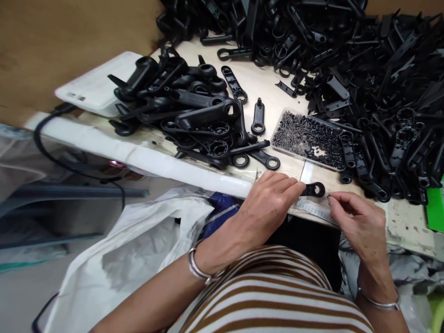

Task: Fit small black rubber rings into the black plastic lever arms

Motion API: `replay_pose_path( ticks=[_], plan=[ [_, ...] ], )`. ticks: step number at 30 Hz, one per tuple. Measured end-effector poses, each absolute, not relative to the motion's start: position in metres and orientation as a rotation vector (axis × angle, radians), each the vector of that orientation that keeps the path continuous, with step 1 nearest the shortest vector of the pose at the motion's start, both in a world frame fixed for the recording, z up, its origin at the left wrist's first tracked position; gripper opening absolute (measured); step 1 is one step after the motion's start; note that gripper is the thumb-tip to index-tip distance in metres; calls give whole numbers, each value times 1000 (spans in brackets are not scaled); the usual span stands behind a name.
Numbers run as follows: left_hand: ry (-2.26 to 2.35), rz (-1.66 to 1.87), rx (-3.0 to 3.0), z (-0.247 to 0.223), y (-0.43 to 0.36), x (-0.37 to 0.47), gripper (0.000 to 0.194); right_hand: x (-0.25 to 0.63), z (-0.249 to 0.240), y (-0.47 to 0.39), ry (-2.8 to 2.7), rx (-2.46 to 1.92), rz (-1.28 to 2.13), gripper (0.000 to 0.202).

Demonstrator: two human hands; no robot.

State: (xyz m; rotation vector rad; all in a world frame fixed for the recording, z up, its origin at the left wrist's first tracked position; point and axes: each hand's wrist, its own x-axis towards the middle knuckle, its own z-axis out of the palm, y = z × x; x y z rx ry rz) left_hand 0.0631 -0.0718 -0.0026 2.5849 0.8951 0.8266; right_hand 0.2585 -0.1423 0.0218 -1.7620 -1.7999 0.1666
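Note:
My left hand (274, 199) is closed around a black plastic crank handle (316, 189), whose ring end sticks out to the right past my fingers. Just right of that ring, my right hand (359, 222) pinches a tiny dark screw (328, 196) between thumb and forefinger. The screw is apart from the ring and too small to see in detail. Behind both hands lies a shallow clear tray (305, 161) filled with small dark and silver screws. Left of the tray, a single black handle (258, 116) rests on the table.
A pile of black handles (204, 104) covers the table's left part, against a white box (97, 83) with a black cable. Larger heaps of black parts (398, 125) fill the back and right. A green object (435, 208) stands at the right edge. White sacking (132, 249) hangs below the table.

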Motion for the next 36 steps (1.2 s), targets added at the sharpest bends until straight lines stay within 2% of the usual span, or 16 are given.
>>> replay_pose_path(
  ticks=[5, 19, 22, 28, 36],
  plan=[
    [912, 927, 2541, -7, -76, 66, 10, 250, 18, -138, -1952, -1726, 66, 11],
    [888, 891, 2458, -8, -78, 65, 10, 230, 22, -135, -2222, -1794, -162, 17],
    [894, 900, 2432, -9, -79, 66, 10, 227, 25, -135, -2186, -1884, -89, 19],
    [896, 880, 2413, -10, -79, 66, 10, 242, 34, -129, -1954, -1954, 379, 20],
    [881, 839, 2396, -9, -78, 64, 11, 236, 40, -123, -2028, -1978, 287, 23]
  ],
)
